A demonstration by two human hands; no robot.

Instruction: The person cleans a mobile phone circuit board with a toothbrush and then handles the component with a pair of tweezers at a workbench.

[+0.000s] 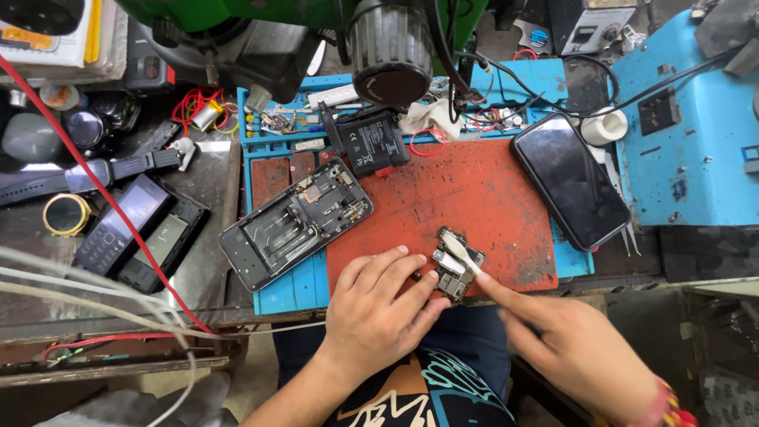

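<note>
**Board pinned and brushed on the red mat**

Left hand (pixel 378 304) lies flat, fingertips pressing a small circuit board (pixel 452 269) against the near edge of the red mat (pixel 474 198), likely to stop it sliding. Right hand (pixel 573 348) is closed around a white brush (pixel 461 251), whose tip sits on the board's top face. The hands are close together but not touching.

Count: one opened phone chassis (pixel 294 223) lying just left of the board, one intact dark phone (pixel 569 179) at the mat's right edge, one black battery (pixel 370 142) behind, two older handsets (pixel 138 231) far left on the tabletop (pixel 213 170). Green microscope (pixel 316 32) hangs overhead.
</note>
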